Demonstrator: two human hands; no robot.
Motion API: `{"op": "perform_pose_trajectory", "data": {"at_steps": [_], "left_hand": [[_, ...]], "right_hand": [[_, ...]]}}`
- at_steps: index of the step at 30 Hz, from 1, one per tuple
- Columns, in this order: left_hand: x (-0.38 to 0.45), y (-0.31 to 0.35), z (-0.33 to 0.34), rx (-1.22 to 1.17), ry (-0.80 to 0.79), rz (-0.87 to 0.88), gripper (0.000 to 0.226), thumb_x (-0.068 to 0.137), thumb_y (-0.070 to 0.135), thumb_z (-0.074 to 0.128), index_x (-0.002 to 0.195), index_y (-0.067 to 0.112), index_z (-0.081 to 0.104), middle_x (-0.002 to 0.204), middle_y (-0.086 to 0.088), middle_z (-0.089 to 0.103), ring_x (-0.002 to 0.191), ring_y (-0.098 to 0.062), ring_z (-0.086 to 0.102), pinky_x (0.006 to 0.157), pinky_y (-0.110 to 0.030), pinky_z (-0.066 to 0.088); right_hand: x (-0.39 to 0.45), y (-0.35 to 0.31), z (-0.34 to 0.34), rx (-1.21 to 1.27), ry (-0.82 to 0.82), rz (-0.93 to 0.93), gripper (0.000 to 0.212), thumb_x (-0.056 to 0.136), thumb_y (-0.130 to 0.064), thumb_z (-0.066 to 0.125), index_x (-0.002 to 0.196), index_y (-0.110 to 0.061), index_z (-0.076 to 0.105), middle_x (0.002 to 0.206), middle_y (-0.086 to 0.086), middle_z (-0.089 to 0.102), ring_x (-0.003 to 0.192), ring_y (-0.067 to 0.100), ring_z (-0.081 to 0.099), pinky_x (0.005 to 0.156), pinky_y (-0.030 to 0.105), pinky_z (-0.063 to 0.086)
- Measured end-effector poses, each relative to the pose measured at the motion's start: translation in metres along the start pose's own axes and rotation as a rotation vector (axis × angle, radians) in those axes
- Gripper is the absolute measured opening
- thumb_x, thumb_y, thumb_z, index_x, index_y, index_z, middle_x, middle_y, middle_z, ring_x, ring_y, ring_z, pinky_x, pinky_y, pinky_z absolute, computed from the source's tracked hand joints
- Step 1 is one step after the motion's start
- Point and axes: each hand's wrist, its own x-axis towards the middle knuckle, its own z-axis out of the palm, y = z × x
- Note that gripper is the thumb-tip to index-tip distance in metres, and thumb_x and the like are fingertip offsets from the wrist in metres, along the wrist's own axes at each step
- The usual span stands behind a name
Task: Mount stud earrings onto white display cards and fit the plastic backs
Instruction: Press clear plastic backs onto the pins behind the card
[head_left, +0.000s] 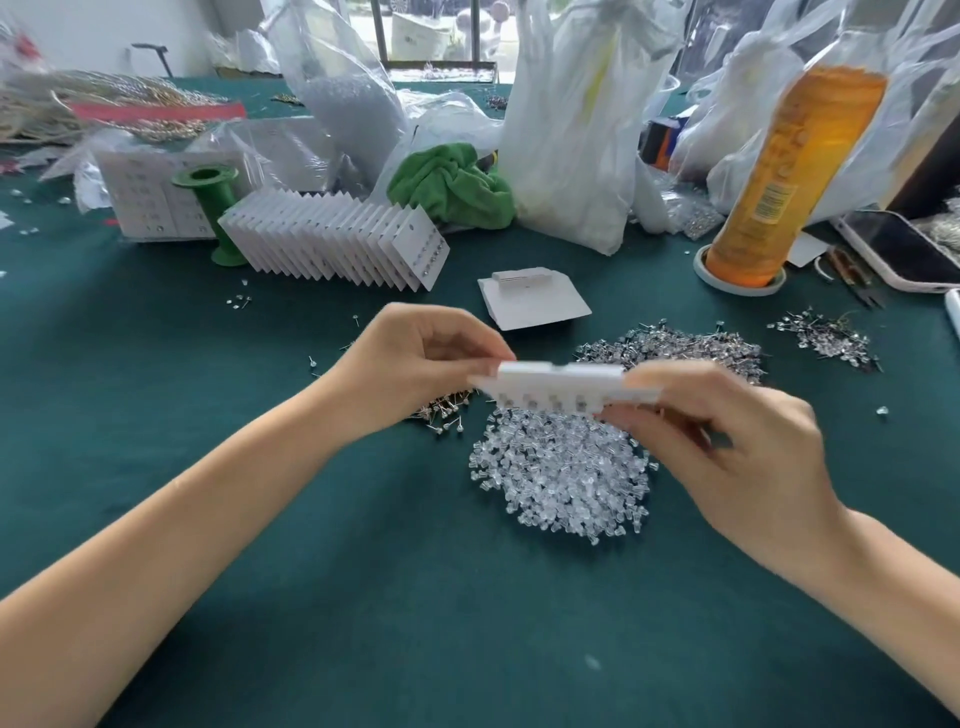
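A white display card (561, 382) is held nearly edge-on above the green table, with several clear backs showing along its lower side. My left hand (415, 364) pinches its left end. My right hand (727, 441) grips its right end, fingers curled under the card. Below the card lies a heap of clear plastic backs (561, 478). A pile of stud earrings (675, 348) lies behind it, a smaller pile (826, 338) farther right, and more studs (441, 413) under my left hand. A row of filled cards (337, 239) stands at the back left.
A blank card stack (530, 301) lies behind the hands. A green spool (213, 208), a green cloth (452, 187), plastic bags (571, 130), an orange bottle (779, 171) and a phone (898, 249) crowd the back. Loose studs dot the green table (415, 623).
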Motion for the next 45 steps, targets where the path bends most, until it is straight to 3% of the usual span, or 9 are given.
{"op": "perform_pose_trajectory", "data": {"at_steps": [2,4,7,10,13,17,24,29,45], "left_hand": [[0.006,0.011,-0.003,-0.047,0.004,-0.013,0.011,0.075,0.009,0.073,0.085,0.013,0.072,0.083,0.004,0.074,0.077,-0.003,0.067,0.072,-0.012,0.05],[0.014,0.024,-0.007,-0.098,-0.063,-0.051,0.013,0.07,0.019,0.074,0.083,0.018,0.073,0.084,0.004,0.074,0.08,-0.004,0.067,0.076,-0.013,0.05],[0.022,0.04,0.0,-0.078,-0.253,-0.089,0.019,0.066,0.025,0.075,0.083,0.018,0.074,0.085,0.001,0.073,0.083,-0.009,0.066,0.083,-0.021,0.052],[0.017,0.038,0.013,-0.067,-0.299,-0.086,0.021,0.072,0.013,0.077,0.092,0.012,0.071,0.085,-0.006,0.073,0.079,-0.012,0.068,0.076,-0.02,0.053],[0.004,0.027,0.022,-0.092,-0.278,-0.074,0.022,0.077,0.004,0.074,0.098,0.009,0.067,0.086,-0.009,0.072,0.079,-0.016,0.067,0.073,-0.023,0.054],[-0.004,0.019,0.025,-0.111,-0.254,-0.082,0.017,0.077,0.004,0.073,0.093,0.01,0.068,0.087,-0.01,0.072,0.081,-0.019,0.067,0.082,-0.042,0.054],[-0.008,0.018,0.026,-0.123,-0.222,-0.068,0.018,0.075,0.006,0.073,0.092,0.005,0.067,0.086,-0.011,0.072,0.079,-0.016,0.067,0.079,-0.03,0.055],[-0.009,0.018,0.025,-0.112,-0.233,-0.07,0.019,0.072,0.01,0.075,0.09,0.007,0.068,0.085,-0.009,0.073,0.079,-0.015,0.068,0.079,-0.026,0.055],[-0.011,0.02,0.029,-0.055,-0.194,-0.019,0.019,0.077,-0.001,0.073,0.091,0.009,0.068,0.084,-0.005,0.073,0.078,-0.015,0.069,0.075,-0.039,0.056]], "right_hand": [[0.0,0.007,-0.002,-0.203,-0.089,-0.262,0.017,0.091,-0.009,0.061,0.107,-0.014,0.058,0.09,-0.008,0.073,0.066,0.004,0.063,0.054,0.018,0.05],[0.0,0.012,-0.002,-0.324,-0.142,-0.4,0.015,0.093,-0.003,0.056,0.105,-0.011,0.059,0.09,0.005,0.074,0.067,0.018,0.069,0.049,0.031,0.054],[0.001,0.016,0.001,-0.478,-0.18,-0.513,0.014,0.093,-0.003,0.058,0.1,-0.007,0.07,0.084,0.011,0.073,0.056,0.022,0.065,0.045,0.029,0.051],[0.002,0.016,0.003,-0.563,-0.209,-0.573,0.016,0.087,-0.002,0.063,0.101,-0.007,0.07,0.081,0.011,0.072,0.051,0.02,0.061,0.042,0.027,0.048],[0.002,0.016,0.005,-0.588,-0.22,-0.591,0.017,0.088,-0.003,0.063,0.101,-0.008,0.072,0.077,0.009,0.072,0.048,0.02,0.058,0.04,0.027,0.046],[0.001,0.016,0.008,-0.619,-0.217,-0.625,0.013,0.094,-0.008,0.057,0.107,-0.011,0.055,0.079,0.007,0.072,0.048,0.018,0.055,0.042,0.027,0.046],[0.0,0.013,0.01,-0.624,-0.226,-0.608,0.012,0.082,-0.004,0.068,0.09,-0.009,0.076,0.076,0.009,0.071,0.047,0.02,0.054,0.041,0.027,0.046],[-0.002,0.015,0.011,-0.629,-0.208,-0.622,0.026,0.082,-0.003,0.069,0.104,-0.011,0.058,0.077,0.008,0.071,0.049,0.02,0.055,0.043,0.028,0.046],[-0.004,0.018,0.013,-0.631,-0.161,-0.613,0.009,0.096,-0.008,0.053,0.104,-0.013,0.055,0.076,0.007,0.07,0.047,0.018,0.052,0.041,0.026,0.043]]}}
